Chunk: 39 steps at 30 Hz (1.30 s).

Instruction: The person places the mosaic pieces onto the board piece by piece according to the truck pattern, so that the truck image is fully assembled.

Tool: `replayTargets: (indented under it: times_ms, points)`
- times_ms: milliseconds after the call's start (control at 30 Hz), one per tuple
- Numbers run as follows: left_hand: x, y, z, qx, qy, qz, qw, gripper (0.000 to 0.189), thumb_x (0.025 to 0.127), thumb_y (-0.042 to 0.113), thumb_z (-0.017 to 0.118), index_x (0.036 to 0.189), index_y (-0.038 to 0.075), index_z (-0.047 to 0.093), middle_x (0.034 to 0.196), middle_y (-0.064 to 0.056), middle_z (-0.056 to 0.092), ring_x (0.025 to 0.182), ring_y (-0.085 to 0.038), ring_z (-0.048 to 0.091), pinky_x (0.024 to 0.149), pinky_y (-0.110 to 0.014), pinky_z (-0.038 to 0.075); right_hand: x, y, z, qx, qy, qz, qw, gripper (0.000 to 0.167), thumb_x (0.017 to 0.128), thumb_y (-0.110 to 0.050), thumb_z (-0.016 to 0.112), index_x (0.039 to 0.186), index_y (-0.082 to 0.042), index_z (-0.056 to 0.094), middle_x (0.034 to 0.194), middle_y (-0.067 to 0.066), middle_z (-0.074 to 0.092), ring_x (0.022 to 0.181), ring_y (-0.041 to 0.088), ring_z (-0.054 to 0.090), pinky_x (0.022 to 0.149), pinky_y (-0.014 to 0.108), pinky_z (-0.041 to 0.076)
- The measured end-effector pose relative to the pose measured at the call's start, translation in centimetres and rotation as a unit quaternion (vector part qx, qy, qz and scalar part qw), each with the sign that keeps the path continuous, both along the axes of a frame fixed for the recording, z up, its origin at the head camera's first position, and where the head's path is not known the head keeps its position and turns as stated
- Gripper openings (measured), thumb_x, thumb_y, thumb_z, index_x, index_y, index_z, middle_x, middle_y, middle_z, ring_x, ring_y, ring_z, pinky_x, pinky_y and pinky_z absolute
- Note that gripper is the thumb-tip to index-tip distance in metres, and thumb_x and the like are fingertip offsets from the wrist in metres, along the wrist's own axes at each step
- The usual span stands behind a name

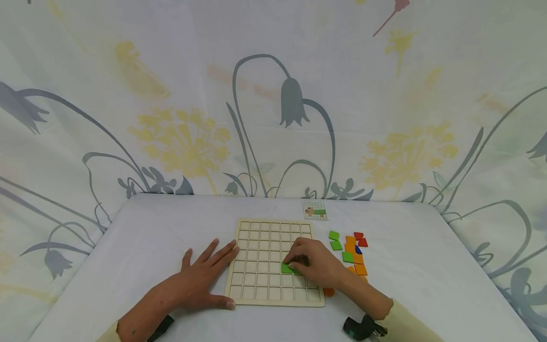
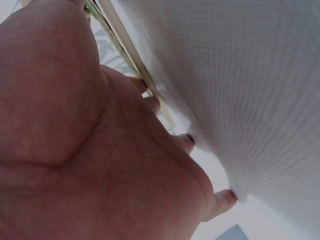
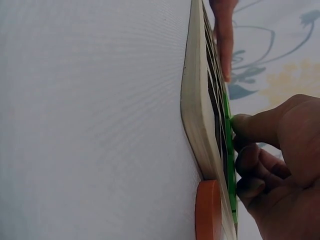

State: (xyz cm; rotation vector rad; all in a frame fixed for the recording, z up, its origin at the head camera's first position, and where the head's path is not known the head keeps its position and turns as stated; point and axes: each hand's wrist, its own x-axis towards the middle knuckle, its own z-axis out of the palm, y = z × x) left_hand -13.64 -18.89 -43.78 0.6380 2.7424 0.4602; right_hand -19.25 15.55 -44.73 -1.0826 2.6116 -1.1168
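A wooden grid board (image 1: 256, 302) with square cells lies flat on the table. On its right half is a green tile (image 1: 287, 269), partly hidden by my right hand (image 1: 318, 263). Thumb and curled fingers of that hand pinch at the tile; in the right wrist view the thumb tip meets the green strip (image 3: 231, 165) on the board's top. My left hand (image 1: 196, 285) lies spread at the board's left side, fingertips on its left edge and thumb by the lower left corner. The left wrist view shows its palm and fingertips against the cloth and board edge.
Loose green, orange, red and blue pieces (image 1: 361, 269) lie right of the board, several of them near my right forearm. An orange round piece (image 1: 328, 292) touches the board's lower right side. Behind the board is a small picture card (image 1: 315, 210). A patterned cloth (image 1: 265, 142) hangs behind the table.
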Motion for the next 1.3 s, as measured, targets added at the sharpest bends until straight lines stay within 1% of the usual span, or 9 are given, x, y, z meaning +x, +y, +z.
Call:
replayTargets:
  times_ms: [167,333,467,667,767,867,1000,1100,1300]
  points:
    - [0.0,0.0,-0.1,-0.003,0.000,0.001,1.0000,0.121,0.077,0.085,0.070,0.172,0.028,0.019,0.179,0.011,0.008,0.165,-0.034,0.000,0.113,-0.086,0.003,-0.1,0.2,0.1,0.005,0.006,-0.001,1.0000,0.018,0.096,-0.005,0.078,0.105,-0.020,0.082,0.098,-0.011,0.064,0.081,0.006,0.055,0.073,0.024,0.051]
    - [0.0,0.0,-0.1,-0.002,0.001,0.000,1.0000,0.121,0.078,0.085,0.070,0.172,0.028,0.019,0.179,0.012,0.008,0.165,-0.033,0.000,0.113,-0.086,0.003,-0.8,1.1,0.4,-0.009,0.027,-0.018,0.9994,0.014,0.096,-0.005,0.077,0.105,-0.016,0.081,0.098,-0.010,0.067,0.082,0.008,0.057,0.071,0.024,0.051]
    - [-0.1,0.1,0.0,0.001,-0.001,0.001,1.0000,0.121,0.078,0.084,0.071,0.172,0.028,0.019,0.179,0.012,0.008,0.165,-0.033,0.000,0.113,-0.086,0.002,-2.0,2.5,0.5,-0.013,0.055,-0.055,0.9969,0.013,0.094,-0.002,0.078,0.101,-0.012,0.080,0.092,-0.010,0.066,0.078,0.007,0.056,0.067,0.024,0.049]
    - [-0.1,0.0,0.1,0.005,-0.003,-0.001,1.0000,0.120,0.078,0.083,0.071,0.172,0.028,0.019,0.179,0.011,0.008,0.165,-0.034,0.000,0.113,-0.085,0.002,-3.9,5.6,0.9,-0.008,0.077,-0.133,0.9881,0.013,0.094,0.001,0.077,0.103,-0.008,0.079,0.091,-0.004,0.069,0.078,0.011,0.058,0.068,0.028,0.051]
    - [0.0,0.0,0.1,0.005,-0.005,0.000,1.0000,0.120,0.078,0.083,0.071,0.172,0.028,0.019,0.179,0.012,0.008,0.165,-0.033,0.000,0.113,-0.085,0.002,-4.7,7.3,0.8,0.005,0.071,-0.174,0.9822,0.010,0.096,-0.001,0.076,0.104,-0.007,0.078,0.091,-0.002,0.069,0.077,0.012,0.058,0.068,0.028,0.050]
    - [0.0,0.0,0.1,0.004,-0.007,0.002,1.0000,0.120,0.078,0.083,0.071,0.172,0.029,0.019,0.179,0.012,0.008,0.165,-0.033,0.000,0.114,-0.085,0.001,-5.5,8.8,0.8,0.022,0.061,-0.197,0.9783,0.008,0.095,-0.004,0.076,0.103,-0.007,0.077,0.091,0.000,0.068,0.076,0.014,0.057,0.065,0.028,0.049]
    - [0.0,-0.1,0.0,0.006,-0.008,0.002,1.0000,0.121,0.078,0.083,0.071,0.172,0.029,0.019,0.179,0.013,0.008,0.165,-0.033,-0.001,0.113,-0.085,0.001,-6.1,9.9,0.7,0.049,0.039,-0.202,0.9773,0.007,0.094,-0.008,0.079,0.100,-0.008,0.078,0.090,0.001,0.068,0.076,0.016,0.056,0.063,0.027,0.049]
    - [-0.1,-0.1,0.0,0.007,-0.009,0.002,0.9999,0.121,0.078,0.084,0.070,0.172,0.029,0.018,0.179,0.013,0.007,0.165,-0.033,-0.001,0.113,-0.085,0.001,-6.3,10.4,0.5,0.067,0.016,-0.196,0.9782,0.008,0.093,-0.012,0.081,0.099,-0.009,0.079,0.089,0.000,0.068,0.077,0.016,0.055,0.065,0.027,0.048]
    - [-0.1,-0.2,-0.2,0.011,-0.008,0.000,0.9999,0.121,0.078,0.085,0.069,0.172,0.030,0.017,0.179,0.014,0.006,0.165,-0.032,-0.002,0.113,-0.085,0.000,-6.3,10.5,0.4,0.074,0.000,-0.189,0.9792,0.010,0.092,-0.014,0.083,0.099,-0.009,0.079,0.088,0.000,0.066,0.077,0.017,0.053,0.067,0.028,0.046]
